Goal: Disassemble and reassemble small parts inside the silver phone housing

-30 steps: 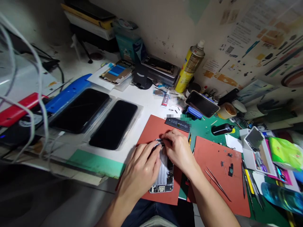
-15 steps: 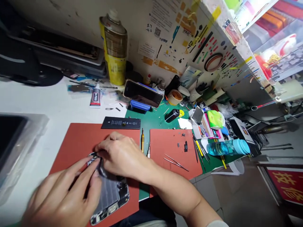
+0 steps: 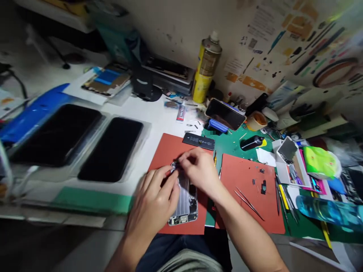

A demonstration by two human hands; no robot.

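Observation:
An opened phone body [image 3: 183, 200] lies on a reddish-brown mat [image 3: 164, 151], its bare battery bay and lower parts showing. My left hand [image 3: 157, 194] is closed at the phone's upper left edge, thumb and fingertips gripping it. My right hand [image 3: 200, 170] pinches at the phone's top end, and whatever sits between its fingertips is too small to make out. Just beyond the hands, a black phone battery [image 3: 198, 140] rests across the mat's far edge. A gold-handled screwdriver [image 3: 215, 158] is right of the mat, partly hidden by my right hand.
On a second mat [image 3: 235, 170] lie tweezers [image 3: 249, 204] and small parts. Two dark-screened devices [image 3: 112, 149] are at left. Behind stand a yellow spray can [image 3: 207, 68] and a propped phone [image 3: 226, 113]. A blue bottle [image 3: 329, 211] lies at right, near a tray of tools [image 3: 292, 162].
The view has swung left and drawn back, bringing the dark-screened devices on the left into fuller sight. Both hands remain at the phone's top end in much the same grip.

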